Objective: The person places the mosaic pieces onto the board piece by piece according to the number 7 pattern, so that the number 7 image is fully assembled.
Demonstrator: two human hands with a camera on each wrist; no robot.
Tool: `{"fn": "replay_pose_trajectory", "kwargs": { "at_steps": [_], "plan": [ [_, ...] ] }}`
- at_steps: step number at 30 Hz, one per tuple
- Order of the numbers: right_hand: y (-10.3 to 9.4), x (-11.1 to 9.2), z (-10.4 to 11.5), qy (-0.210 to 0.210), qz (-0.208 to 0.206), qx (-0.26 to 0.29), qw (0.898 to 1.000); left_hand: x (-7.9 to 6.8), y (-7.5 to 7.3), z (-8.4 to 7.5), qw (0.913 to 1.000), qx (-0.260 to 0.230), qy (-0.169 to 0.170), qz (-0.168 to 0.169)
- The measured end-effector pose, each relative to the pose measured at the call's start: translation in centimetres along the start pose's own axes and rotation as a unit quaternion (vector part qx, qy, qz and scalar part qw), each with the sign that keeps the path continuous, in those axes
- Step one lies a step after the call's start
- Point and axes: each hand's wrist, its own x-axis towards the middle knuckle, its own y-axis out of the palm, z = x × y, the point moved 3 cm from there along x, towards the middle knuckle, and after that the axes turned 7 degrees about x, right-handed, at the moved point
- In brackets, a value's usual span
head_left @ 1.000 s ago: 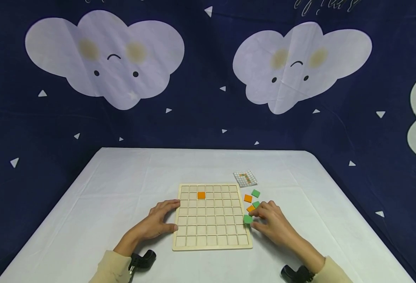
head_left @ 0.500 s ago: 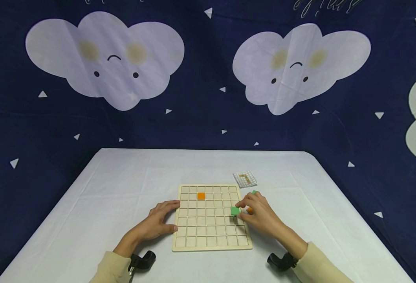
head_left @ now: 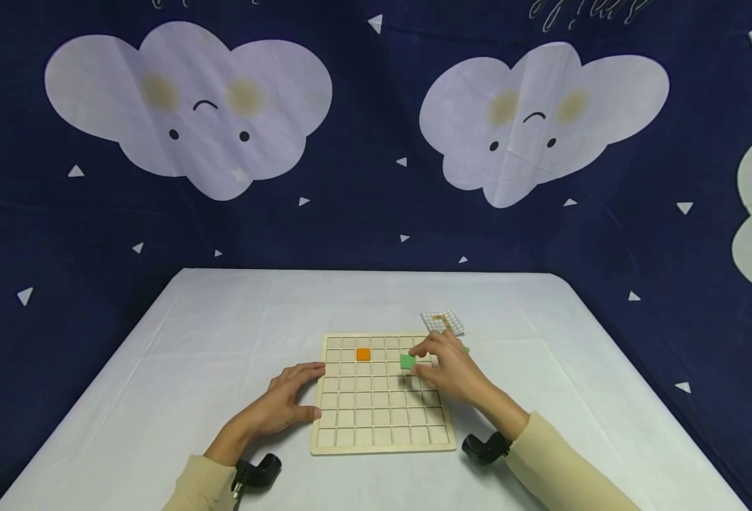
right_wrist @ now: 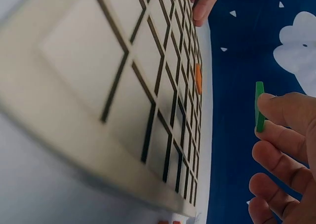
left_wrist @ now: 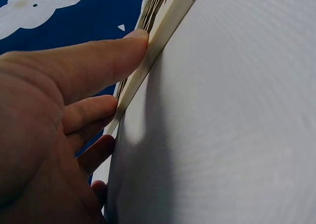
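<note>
A light wooden grid board (head_left: 372,419) lies flat on the white table. One orange square tile (head_left: 363,354) sits in a cell of its second row from the back. My right hand (head_left: 452,369) pinches a green square tile (head_left: 407,362) between thumb and forefinger, above the board's back right part. The right wrist view shows that green tile (right_wrist: 259,107) edge-on, raised off the grid. My left hand (head_left: 286,397) rests against the board's left edge, its fingers fairly straight; in the left wrist view the thumb and fingertips touch the board's rim (left_wrist: 143,68).
Behind the board's back right corner lies a small card (head_left: 439,321) printed with a grid pattern. Loose tiles right of the board are mostly hidden behind the right hand; a green corner (head_left: 466,348) peeks out. A dark blue cloud-print cloth (head_left: 376,213) hangs behind the table.
My right hand has carried the green tile left and away from me, from the board's right edge to over its back right cells. The left hand has stayed put.
</note>
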Motion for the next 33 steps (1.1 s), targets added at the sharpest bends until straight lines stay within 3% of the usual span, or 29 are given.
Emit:
{"fn": "replay_pose_trajectory", "kwargs": {
  "at_steps": [10, 33],
  "plan": [
    [1.3, 2.3, -0.1, -0.018, 0.007, -0.002, 1.0, 0.0, 0.0, -0.1, 1.0, 0.003, 0.001, -0.001],
    [3.5, 5.3, -0.4, 0.0, 0.047, -0.014, 0.999, -0.1, -0.1, -0.1, 0.9999, 0.004, 0.008, -0.006]
  ]
}}
